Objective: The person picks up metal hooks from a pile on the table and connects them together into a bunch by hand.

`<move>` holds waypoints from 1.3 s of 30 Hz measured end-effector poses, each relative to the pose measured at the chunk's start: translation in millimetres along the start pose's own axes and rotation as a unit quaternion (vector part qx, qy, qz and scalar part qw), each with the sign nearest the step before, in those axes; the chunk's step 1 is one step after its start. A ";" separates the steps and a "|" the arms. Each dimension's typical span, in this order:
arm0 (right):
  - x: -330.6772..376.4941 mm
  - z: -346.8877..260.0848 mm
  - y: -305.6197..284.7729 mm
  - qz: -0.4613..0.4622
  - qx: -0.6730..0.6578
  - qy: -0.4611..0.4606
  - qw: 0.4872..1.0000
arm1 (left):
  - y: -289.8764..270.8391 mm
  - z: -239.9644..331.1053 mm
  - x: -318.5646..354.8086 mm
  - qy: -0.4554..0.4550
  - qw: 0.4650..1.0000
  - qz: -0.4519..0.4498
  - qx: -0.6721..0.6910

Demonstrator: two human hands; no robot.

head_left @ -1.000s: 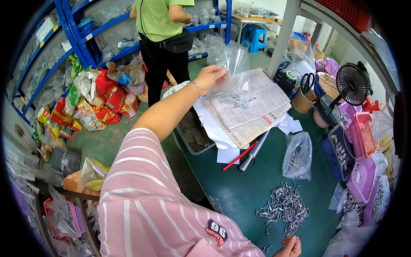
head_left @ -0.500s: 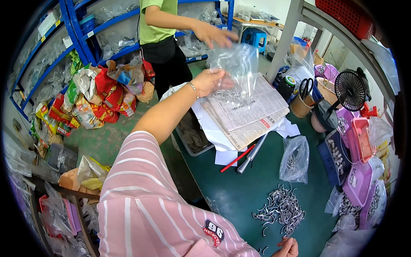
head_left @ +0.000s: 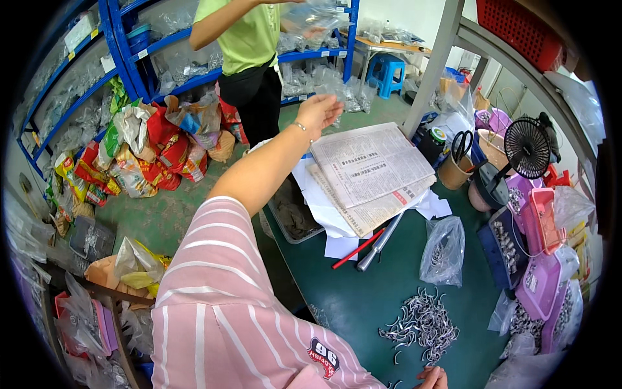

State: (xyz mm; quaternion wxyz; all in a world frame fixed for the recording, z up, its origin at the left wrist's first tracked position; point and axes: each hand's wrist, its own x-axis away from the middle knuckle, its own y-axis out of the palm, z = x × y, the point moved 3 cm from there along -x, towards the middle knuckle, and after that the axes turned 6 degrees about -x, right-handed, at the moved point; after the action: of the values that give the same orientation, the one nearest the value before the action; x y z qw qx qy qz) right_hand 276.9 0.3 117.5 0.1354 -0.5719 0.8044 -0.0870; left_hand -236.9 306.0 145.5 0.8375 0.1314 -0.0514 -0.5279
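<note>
My left arm reaches far across the bench, and my left hand (head_left: 320,111) hangs in the air beyond the newspapers (head_left: 372,162), fingers loosely stretched and nothing in them. A person in a light green shirt (head_left: 246,39) stands past it, with a clear plastic bag (head_left: 311,18) up at their hands. Low in the picture, the lower edge cuts off my right hand (head_left: 432,378); its fingers are curled together, and what they may hold is hidden. Just above it lies a pile of small curved metal pieces (head_left: 422,327). A clear bag of similar pieces (head_left: 443,251) rests farther up.
A red pen (head_left: 358,249) and a metal tool (head_left: 380,243) lie by the papers. Along the right stand a cup with scissors (head_left: 455,170), a small black fan (head_left: 528,148) and pink and purple trays (head_left: 543,279). Stuffed sacks (head_left: 159,146) line blue shelves (head_left: 123,58) at left.
The clear bag has left my left hand and is now up with the other person, who has moved back from the bench. My right hand has shifted slightly down.
</note>
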 end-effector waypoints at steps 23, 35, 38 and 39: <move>-0.5 -5.1 2.3 -0.029 0.021 -0.012 0.999 | -153.0 61.5 -73.5 -0.042 0.962 0.251 -0.096; 0.7 -8.7 2.4 -0.043 0.007 -0.006 0.999 | -165.6 58.8 -58.1 -0.106 0.944 0.304 -0.074; 1.2 -7.4 1.8 -0.043 0.020 0.011 0.999 | -168.6 55.9 -59.0 -0.100 0.944 0.305 -0.075; 1.4 -7.8 1.8 -0.043 0.027 0.012 0.999 | -171.7 52.9 -61.2 -0.099 0.944 0.305 -0.076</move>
State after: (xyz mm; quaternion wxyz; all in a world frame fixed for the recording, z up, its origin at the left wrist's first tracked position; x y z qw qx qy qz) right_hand 272.3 -0.5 124.2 0.1374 -0.6014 0.7777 -0.1210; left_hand -425.1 282.1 152.4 0.9567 -0.0077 -0.1315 -0.2595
